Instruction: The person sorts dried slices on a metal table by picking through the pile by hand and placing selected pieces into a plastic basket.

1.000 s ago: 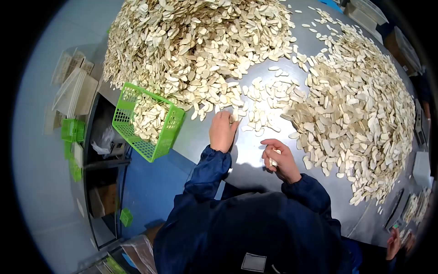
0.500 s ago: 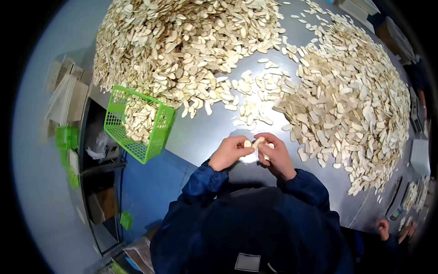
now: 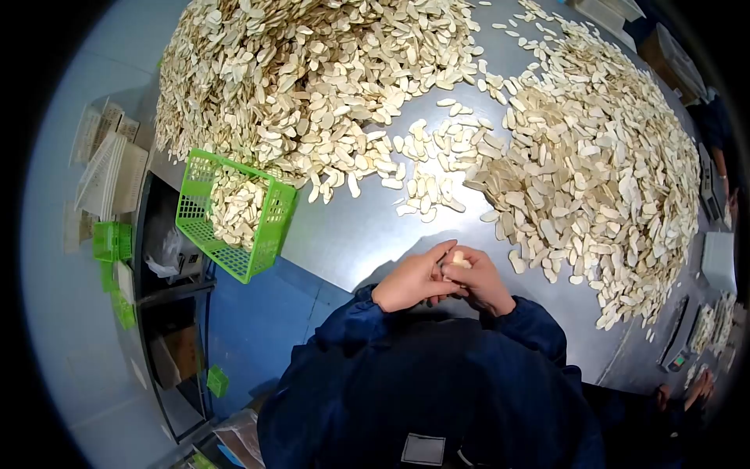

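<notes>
"On the table (image 3: 328, 242), leftmost?"
"One green basket (image 3: 273, 225) holding slices (image 3: 237, 211), then one tall heap (image 3: 312, 86)."
"Hands?"
"Together: left hand (image 3: 410, 283) against right hand (image 3: 483, 283), which grips at least one pale slice (image 3: 461, 260); the left's grip can't be told."
"Farther right?"
"One broad pile (image 3: 601, 172)."

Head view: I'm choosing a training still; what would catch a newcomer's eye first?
A heap of pale slices fills the metal table at upper left, and a second heap spreads along its right. A bright green basket holding slices sits at its left edge. Near the front, the left hand and right hand meet around a pale piece.
</notes>
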Available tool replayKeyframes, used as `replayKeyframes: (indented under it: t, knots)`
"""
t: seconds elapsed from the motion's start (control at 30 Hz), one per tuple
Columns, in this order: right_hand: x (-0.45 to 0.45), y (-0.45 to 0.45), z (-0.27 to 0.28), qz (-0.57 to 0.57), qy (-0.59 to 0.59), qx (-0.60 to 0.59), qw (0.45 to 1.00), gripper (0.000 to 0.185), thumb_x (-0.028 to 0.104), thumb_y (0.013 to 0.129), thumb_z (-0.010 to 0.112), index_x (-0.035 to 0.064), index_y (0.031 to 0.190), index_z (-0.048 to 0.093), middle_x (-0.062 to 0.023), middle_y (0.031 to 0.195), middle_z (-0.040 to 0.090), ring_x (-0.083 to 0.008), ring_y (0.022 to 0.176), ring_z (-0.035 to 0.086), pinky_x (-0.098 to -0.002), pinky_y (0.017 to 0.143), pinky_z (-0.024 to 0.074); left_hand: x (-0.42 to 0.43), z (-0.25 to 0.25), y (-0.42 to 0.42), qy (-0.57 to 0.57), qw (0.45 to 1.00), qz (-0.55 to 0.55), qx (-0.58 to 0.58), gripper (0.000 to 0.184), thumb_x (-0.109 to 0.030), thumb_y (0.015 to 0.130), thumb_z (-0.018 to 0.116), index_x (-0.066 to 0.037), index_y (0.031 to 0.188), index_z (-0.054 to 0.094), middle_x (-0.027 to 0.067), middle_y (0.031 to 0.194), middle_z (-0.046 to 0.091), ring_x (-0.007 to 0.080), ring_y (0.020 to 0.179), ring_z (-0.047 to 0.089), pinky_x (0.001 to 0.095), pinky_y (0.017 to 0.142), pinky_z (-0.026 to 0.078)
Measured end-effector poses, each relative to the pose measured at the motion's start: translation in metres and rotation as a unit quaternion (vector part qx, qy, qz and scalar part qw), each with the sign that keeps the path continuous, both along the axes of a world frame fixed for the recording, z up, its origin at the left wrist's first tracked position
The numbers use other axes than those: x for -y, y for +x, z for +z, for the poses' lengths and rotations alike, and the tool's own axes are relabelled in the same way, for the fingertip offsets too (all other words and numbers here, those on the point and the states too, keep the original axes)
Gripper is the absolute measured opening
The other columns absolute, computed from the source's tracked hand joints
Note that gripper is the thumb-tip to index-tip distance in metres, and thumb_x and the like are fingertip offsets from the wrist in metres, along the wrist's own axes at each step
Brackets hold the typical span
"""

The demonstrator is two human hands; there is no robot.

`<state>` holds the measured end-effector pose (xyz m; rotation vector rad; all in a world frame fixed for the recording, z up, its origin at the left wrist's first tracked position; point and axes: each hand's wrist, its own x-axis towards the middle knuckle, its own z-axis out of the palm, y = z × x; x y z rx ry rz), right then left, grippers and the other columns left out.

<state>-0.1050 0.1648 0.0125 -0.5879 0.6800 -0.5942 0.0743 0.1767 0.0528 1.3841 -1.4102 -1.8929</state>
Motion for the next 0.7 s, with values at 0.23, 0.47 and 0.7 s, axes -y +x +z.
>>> replayKeyframes:
  t: [0.23, 0.47, 0.7]
  knots:
    - [0.008, -0.022, -0.017, -0.063, 0.038, 0.132, 0.989, 0.016, 0.017, 0.091, 0.057, 0.0061, 0.085, 0.048, -0.0073, 0.073, 0.056, -0.0106, 0.048, 0.045, -0.0205, 0.038, 0.0318, 0.051, -0.042, -0.001, -0.361, 0.850, 0.170, 0.344, 0.044, -0.022, 0.078, 0.073, 0.001, 0.112, 0.056, 0.0135, 0.090, 0.057, 0.0264, 0.078, 0.058, 0.0354, 0.069, 0.048]
    - [0.009, -0.023, -0.023, -0.025, 0.034, 0.119, 0.992, 0.015, 0.017, 0.091, 0.057, 0.0064, 0.085, 0.047, -0.0071, 0.071, 0.056, -0.0098, 0.048, 0.045, -0.0212, 0.039, 0.0320, 0.069, -0.050, -0.007, -0.356, 0.837, 0.188, 0.371, 0.035, -0.015, 0.079, 0.069, -0.008, 0.112, 0.061, 0.0150, 0.102, 0.056, 0.0330, 0.087, 0.059, 0.0404, 0.074, 0.049]
    - [0.010, -0.021, -0.026, -0.015, 0.036, 0.130, 0.991, 0.015, 0.017, 0.091, 0.057, 0.0063, 0.086, 0.048, -0.0069, 0.069, 0.054, -0.0091, 0.047, 0.043, -0.0214, 0.039, 0.0306, 0.041, -0.038, 0.022, -0.323, 0.879, 0.245, 0.250, 0.013, -0.002, 0.083, 0.061, 0.000, 0.095, 0.065, 0.0131, 0.087, 0.060, 0.0262, 0.074, 0.061, 0.0321, 0.067, 0.048]
